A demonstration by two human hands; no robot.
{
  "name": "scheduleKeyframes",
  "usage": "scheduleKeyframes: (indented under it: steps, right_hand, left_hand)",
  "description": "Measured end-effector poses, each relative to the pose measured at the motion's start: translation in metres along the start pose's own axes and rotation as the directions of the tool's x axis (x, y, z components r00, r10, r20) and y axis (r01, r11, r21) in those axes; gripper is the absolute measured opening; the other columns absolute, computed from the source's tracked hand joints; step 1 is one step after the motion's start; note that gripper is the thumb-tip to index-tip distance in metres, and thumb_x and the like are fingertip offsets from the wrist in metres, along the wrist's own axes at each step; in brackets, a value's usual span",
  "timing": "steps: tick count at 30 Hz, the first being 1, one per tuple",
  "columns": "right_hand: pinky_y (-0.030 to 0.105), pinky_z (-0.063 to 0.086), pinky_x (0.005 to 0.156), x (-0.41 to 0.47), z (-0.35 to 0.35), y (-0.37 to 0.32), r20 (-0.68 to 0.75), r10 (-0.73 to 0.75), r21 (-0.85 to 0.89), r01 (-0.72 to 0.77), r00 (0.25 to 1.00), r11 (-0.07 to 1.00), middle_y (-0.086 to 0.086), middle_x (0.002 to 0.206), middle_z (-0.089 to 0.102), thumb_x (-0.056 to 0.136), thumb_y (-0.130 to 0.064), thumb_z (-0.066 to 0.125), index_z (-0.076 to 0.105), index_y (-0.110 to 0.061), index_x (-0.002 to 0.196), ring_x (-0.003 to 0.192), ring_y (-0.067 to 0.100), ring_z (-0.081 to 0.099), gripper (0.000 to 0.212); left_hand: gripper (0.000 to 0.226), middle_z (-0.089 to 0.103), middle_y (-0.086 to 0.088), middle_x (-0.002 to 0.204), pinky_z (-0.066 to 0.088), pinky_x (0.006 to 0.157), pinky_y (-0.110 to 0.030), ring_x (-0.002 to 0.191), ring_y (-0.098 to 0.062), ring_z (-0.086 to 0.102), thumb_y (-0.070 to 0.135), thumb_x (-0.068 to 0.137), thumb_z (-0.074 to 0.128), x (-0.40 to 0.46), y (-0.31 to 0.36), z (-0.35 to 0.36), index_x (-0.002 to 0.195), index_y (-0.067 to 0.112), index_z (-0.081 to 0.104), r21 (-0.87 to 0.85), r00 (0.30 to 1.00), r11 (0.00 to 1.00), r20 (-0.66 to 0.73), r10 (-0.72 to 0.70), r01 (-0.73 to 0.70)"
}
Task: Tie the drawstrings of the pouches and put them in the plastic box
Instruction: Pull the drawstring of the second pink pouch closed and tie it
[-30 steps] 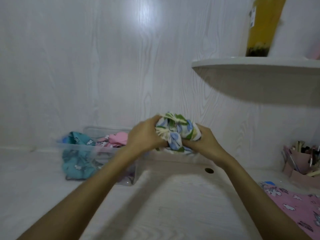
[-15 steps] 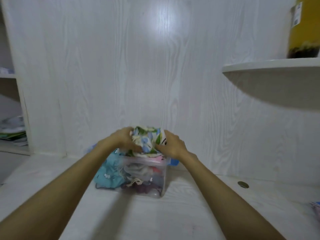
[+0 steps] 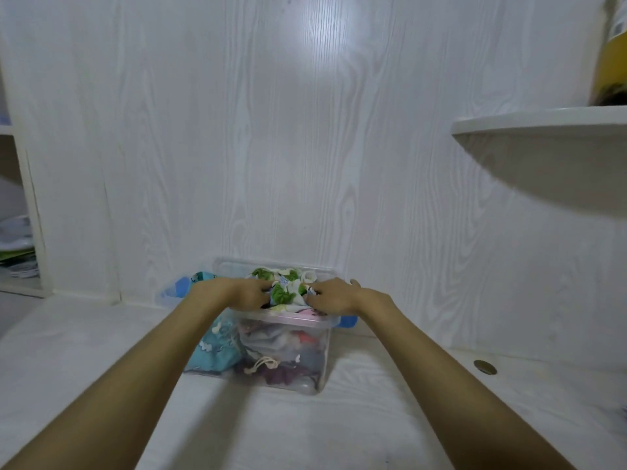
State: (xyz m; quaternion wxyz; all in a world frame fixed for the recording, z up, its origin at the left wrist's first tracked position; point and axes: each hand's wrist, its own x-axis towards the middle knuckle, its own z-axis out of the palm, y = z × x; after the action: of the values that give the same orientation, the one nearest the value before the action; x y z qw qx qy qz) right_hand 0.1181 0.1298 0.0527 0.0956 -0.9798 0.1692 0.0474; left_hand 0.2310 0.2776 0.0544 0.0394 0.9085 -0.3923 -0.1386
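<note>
While both arms reached far over the clear plastic box [image 3: 298,361], the floral pouch [image 3: 288,289] sat between the hands at its rim. Left hand [image 3: 234,295] and right hand [image 3: 334,296] each gripped it with curled fingers.

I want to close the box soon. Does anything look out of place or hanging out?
Yes. A teal pouch hangs over the left rim of the box, partly outside it. The floral pouch, held by the left hand and right hand, sits above the rim on a full pile. A lid would probably not shut.
</note>
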Motion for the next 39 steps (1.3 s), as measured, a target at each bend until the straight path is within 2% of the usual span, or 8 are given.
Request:
scheduleKeyframes:
  steps: [3, 6, 9, 15, 25, 28, 32, 39]
  right_hand:
    - [0.049, 0.017, 0.110, 0.002, 0.001, -0.003, 0.002, -0.001, -0.012, 0.001, 1.000, 1.000, 0.007, 0.143, 0.044, 0.097, -0.043, 0.030, 0.031, -0.039, 0.068, 0.131, 0.030, 0.038, 0.029]
    - [0.047, 0.031, 0.106, -0.001, 0.005, 0.002, -0.125, -0.083, 0.151, 0.102, 0.989, 0.983, 0.004, 0.136, 0.051, 0.093, -0.046, 0.038, 0.056, -0.042, 0.103, 0.124, 0.029, 0.045, 0.021]
    - [0.038, 0.036, 0.107, -0.030, 0.001, 0.012, -0.320, -0.116, 0.359, 0.233, 0.940, 0.904, -0.003, 0.141, 0.047, 0.093, -0.045, 0.047, 0.047, -0.032, 0.136, 0.128, 0.022, 0.044, 0.045]
    - [0.023, 0.041, 0.086, -0.110, 0.002, 0.071, -0.394, 0.017, 0.409, 0.159, 0.919, 0.899, -0.007, 0.122, 0.061, 0.097, -0.030, 0.046, 0.064, -0.024, 0.117, 0.100, 0.010, 0.055, 0.028]
    - [0.013, 0.045, 0.077, -0.271, 0.046, 0.236, -0.272, 0.432, 0.405, -0.305, 0.860, 0.862, 0.001, 0.104, 0.071, 0.088, -0.009, 0.055, 0.073, -0.018, 0.099, 0.099, 0.013, 0.064, 0.023]
    - [0.025, 0.043, 0.094, -0.305, 0.055, 0.282, -0.243, 0.618, 0.392, -0.507, 0.748, 0.768, 0.002, 0.124, 0.063, 0.088, -0.015, 0.053, 0.068, -0.020, 0.110, 0.115, 0.020, 0.057, 0.027]
    - [0.040, 0.033, 0.109, -0.334, 0.068, 0.317, -0.098, 0.824, 0.250, -0.787, 0.558, 0.564, 0.011, 0.146, 0.038, 0.091, -0.033, 0.045, 0.037, -0.014, 0.139, 0.133, 0.031, 0.035, 0.052]
    - [0.040, 0.033, 0.104, -0.338, 0.082, 0.340, -0.211, 0.875, 0.261, -0.838, 0.435, 0.479, 0.017, 0.142, 0.037, 0.091, -0.035, 0.048, 0.031, -0.002, 0.138, 0.132, 0.033, 0.033, 0.060]
  left_hand:
    - [0.047, 0.031, -0.008, 0.152, 0.026, 0.112, -0.038, 0.135, -0.028, 0.035, 0.031, 0.101, 0.029, 0.005, 0.001, -0.001, 0.147, 0.021, 0.025, 0.041, 0.999, 0.999, 0.024, -0.032, 0.031]
    - [0.041, 0.042, -0.009, 0.144, 0.035, 0.105, -0.034, 0.126, -0.028, 0.044, 0.023, 0.098, 0.036, -0.008, 0.008, -0.007, 0.138, 0.017, 0.040, 0.035, 0.998, 0.999, -0.058, -0.020, 0.022]
    - [0.049, 0.048, -0.006, 0.140, 0.041, 0.095, -0.033, 0.123, -0.028, 0.048, 0.012, 0.090, 0.044, -0.037, 0.024, -0.023, 0.138, 0.023, 0.042, 0.018, 0.960, 1.000, -0.279, -0.008, 0.014]
    - [0.042, 0.056, 0.003, 0.134, 0.041, 0.094, -0.034, 0.121, -0.023, 0.052, 0.013, 0.089, 0.045, -0.082, 0.100, -0.016, 0.127, 0.028, 0.055, -0.118, 0.771, 0.973, -0.632, 0.080, -0.198]
    - [0.028, 0.066, 0.003, 0.120, 0.044, 0.099, -0.030, 0.112, -0.019, 0.059, 0.017, 0.087, 0.053, -0.052, 0.288, 0.094, 0.108, 0.026, 0.070, -0.386, 0.886, 0.799, -0.259, 0.386, -0.461]
    - [0.024, 0.069, -0.010, 0.114, 0.050, 0.092, -0.035, 0.100, -0.022, 0.064, 0.016, 0.088, 0.054, -0.047, 0.351, 0.137, 0.105, 0.015, 0.071, -0.536, 0.874, 0.712, -0.108, 0.474, -0.453]
    - [0.024, 0.070, -0.013, 0.106, 0.055, 0.071, -0.031, 0.093, -0.024, 0.068, 0.024, 0.088, 0.055, -0.047, 0.408, 0.175, 0.100, 0.009, 0.069, -0.605, 0.890, 0.712, 0.012, 0.455, -0.356]
    - [0.051, 0.071, -0.007, 0.091, 0.050, 0.075, -0.032, 0.091, -0.027, 0.067, 0.058, 0.070, 0.067, -0.034, 0.444, 0.219, 0.090, 0.012, 0.058, -0.575, 0.941, 0.759, -0.061, 0.333, -0.306]
